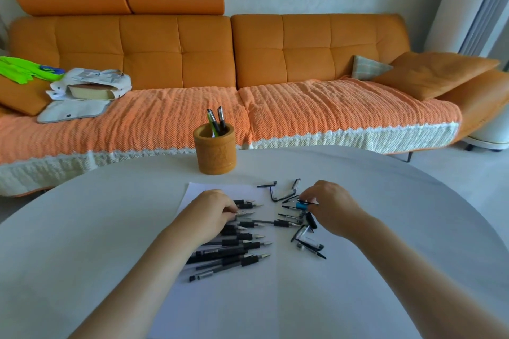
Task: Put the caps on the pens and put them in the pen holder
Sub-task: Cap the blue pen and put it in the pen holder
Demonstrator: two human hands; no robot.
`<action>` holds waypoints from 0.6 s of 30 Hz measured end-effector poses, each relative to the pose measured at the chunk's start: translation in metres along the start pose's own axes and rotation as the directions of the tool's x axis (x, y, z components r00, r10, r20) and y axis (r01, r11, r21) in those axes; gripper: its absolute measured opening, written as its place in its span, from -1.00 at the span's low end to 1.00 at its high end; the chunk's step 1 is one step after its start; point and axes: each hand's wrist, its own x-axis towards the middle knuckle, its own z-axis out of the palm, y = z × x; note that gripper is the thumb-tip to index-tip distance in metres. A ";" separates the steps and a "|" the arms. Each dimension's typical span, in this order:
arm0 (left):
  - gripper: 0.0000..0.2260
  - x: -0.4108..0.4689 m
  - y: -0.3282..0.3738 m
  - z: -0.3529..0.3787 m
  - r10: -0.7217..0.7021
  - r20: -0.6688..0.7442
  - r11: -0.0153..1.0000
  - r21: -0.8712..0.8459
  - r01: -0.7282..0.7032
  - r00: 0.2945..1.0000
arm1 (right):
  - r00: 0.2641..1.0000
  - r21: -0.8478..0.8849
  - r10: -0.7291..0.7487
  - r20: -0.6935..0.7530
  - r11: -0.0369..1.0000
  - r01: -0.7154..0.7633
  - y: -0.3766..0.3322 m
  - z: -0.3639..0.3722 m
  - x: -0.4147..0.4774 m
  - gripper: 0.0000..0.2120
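Observation:
Several uncapped pens lie in a row on a white sheet of paper on the round table. Loose caps are scattered to their right. My left hand lies over the top of the row, its fingertips pinching one pen near its tip. My right hand pinches a blue cap among the loose caps. An orange-brown pen holder stands at the far side of the table, upright, with two capped pens in it.
The round white table curves away on both sides. Behind it runs an orange sofa with a woven throw, cushions at the right, and a bag with a book at the left.

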 end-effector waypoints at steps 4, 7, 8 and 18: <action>-0.94 -0.005 0.002 -0.005 0.029 -0.071 1.000 0.016 -0.028 0.997 | 1.000 0.134 -0.003 -0.017 0.991 0.006 -0.004 -0.006 -0.003 -0.76; -0.93 -0.008 0.006 -0.012 0.081 -0.162 0.997 0.034 -0.076 0.983 | 0.999 0.275 -0.003 -0.050 0.961 0.016 -0.012 -0.011 -0.001 -0.77; -0.93 -0.009 0.008 -0.015 0.082 -0.183 0.997 0.007 -0.082 0.980 | 0.998 0.347 0.003 -0.061 0.938 0.018 -0.017 -0.011 0.000 -0.77; -0.93 -0.015 0.010 -0.022 0.032 -0.179 0.985 -0.159 -0.061 0.983 | 0.995 0.765 0.057 -0.086 0.643 0.029 -0.046 -0.009 0.001 -0.73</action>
